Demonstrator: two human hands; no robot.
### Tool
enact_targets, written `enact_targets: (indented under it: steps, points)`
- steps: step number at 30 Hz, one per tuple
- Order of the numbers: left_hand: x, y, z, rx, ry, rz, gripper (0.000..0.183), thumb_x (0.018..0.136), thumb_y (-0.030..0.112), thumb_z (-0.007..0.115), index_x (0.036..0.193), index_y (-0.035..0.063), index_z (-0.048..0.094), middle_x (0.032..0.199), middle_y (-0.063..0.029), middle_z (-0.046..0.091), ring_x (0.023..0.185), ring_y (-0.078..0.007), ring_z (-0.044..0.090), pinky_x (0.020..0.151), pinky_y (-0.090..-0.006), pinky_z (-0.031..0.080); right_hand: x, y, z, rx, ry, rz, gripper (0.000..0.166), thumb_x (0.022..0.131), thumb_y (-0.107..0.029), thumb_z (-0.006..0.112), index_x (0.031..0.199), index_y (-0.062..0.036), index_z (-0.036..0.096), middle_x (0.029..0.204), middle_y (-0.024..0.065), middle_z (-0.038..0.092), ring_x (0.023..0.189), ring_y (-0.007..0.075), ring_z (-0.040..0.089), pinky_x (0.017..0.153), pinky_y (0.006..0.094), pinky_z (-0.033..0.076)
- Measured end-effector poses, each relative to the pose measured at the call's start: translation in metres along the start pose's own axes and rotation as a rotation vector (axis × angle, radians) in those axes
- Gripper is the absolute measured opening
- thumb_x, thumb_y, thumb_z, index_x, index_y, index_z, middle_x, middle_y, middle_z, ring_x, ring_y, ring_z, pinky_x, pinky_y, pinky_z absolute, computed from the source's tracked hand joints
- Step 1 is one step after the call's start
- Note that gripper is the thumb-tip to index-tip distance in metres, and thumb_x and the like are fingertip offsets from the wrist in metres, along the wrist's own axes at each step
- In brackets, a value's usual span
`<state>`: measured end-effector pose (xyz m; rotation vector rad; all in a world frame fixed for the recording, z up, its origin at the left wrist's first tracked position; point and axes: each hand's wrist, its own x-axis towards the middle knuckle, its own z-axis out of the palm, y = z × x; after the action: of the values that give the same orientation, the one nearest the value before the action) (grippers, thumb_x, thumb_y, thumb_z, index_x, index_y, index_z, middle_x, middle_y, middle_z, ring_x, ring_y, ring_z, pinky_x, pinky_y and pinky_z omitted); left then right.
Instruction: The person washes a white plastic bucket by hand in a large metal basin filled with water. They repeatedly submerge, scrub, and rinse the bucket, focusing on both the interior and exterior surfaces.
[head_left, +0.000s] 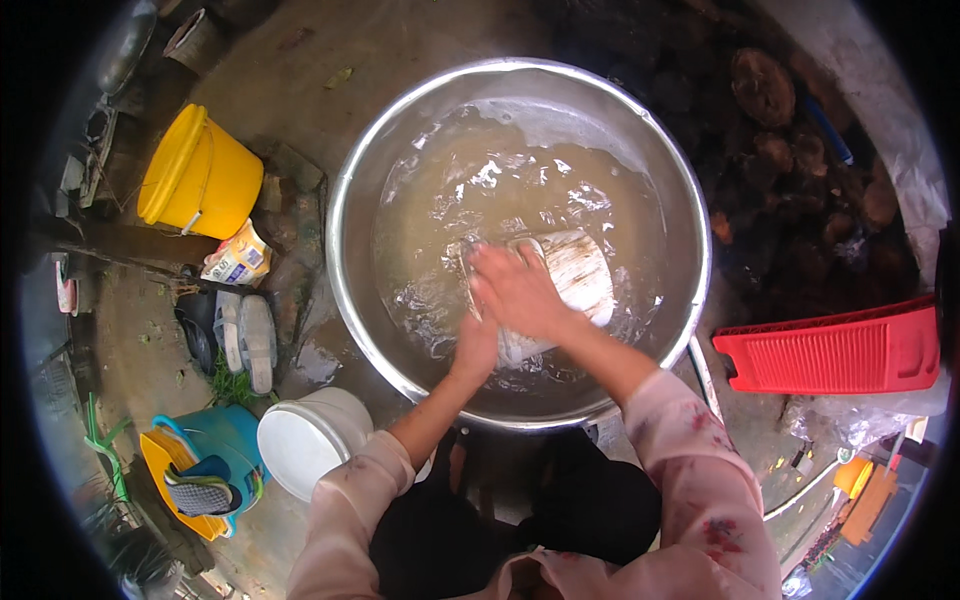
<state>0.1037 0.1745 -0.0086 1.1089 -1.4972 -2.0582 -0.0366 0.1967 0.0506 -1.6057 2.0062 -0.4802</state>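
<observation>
A wide metal basin of murky, rippling water stands before me. Partly sunk in it is a whitish, rounded container with brown streaks, lying on its side. My right hand lies across its left part, fingers pointing up and left; whether something is under the palm is hidden. My left hand is at the container's near left edge and seems to hold it, its fingers mostly hidden by the container and my right hand.
On the left stand a yellow bucket, slippers, a blue bucket and a white bucket. A red plastic washboard is at the right, near a hose. Cut logs lie in shade behind.
</observation>
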Motion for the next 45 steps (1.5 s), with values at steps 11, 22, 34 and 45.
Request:
enact_targets:
  steps: [11, 22, 34, 45]
  points:
    - [0.014, 0.003, 0.007, 0.460, -0.016, 0.462, 0.032, 0.098, 0.015, 0.046, 0.126, 0.0006, 0.041, 0.096, -0.0196, 0.064, 0.098, -0.0338, 0.063, 0.081, -0.0427, 0.048, -0.023, 0.001, 0.041, 0.083, 0.330, 0.028, 0.048, 0.100, -0.037, 0.038, 0.124, 0.0015, 0.055, 0.137, 0.0242, 0.048, 0.131, 0.0429, 0.038, 0.109, 0.0506, 0.027]
    - [0.008, 0.008, 0.032, 0.562, 0.066, 0.243, 0.032, 0.099, 0.022, 0.047, 0.123, 0.0004, 0.044, 0.087, -0.0294, 0.062, 0.083, -0.0492, 0.060, 0.066, -0.0510, 0.045, 0.051, 0.059, 0.022, 0.204, 0.168, 0.377, 0.043, 0.096, -0.033, 0.042, 0.095, 0.0004, 0.069, 0.102, 0.0245, 0.064, 0.102, 0.0452, 0.056, 0.092, 0.0520, 0.042]
    - [0.010, 0.001, 0.039, 0.733, -0.006, 0.126, 0.035, 0.099, 0.018, 0.046, 0.129, -0.0010, 0.043, 0.091, -0.0305, 0.063, 0.084, -0.0496, 0.061, 0.067, -0.0509, 0.048, 0.042, 0.054, -0.003, 0.380, -0.022, 0.678, 0.035, 0.097, -0.024, 0.045, 0.107, 0.0039, 0.063, 0.127, 0.0221, 0.055, 0.129, 0.0372, 0.040, 0.104, 0.0515, 0.032]
    - [0.018, -0.001, 0.036, 0.602, -0.010, 0.455, 0.028, 0.096, 0.018, 0.049, 0.114, -0.0029, 0.047, 0.078, -0.0296, 0.061, 0.074, -0.0530, 0.057, 0.063, -0.0546, 0.046, 0.010, 0.026, 0.009, 0.190, 0.330, 0.483, 0.032, 0.095, -0.024, 0.046, 0.101, 0.0033, 0.063, 0.119, 0.0220, 0.059, 0.110, 0.0398, 0.053, 0.095, 0.0513, 0.039]
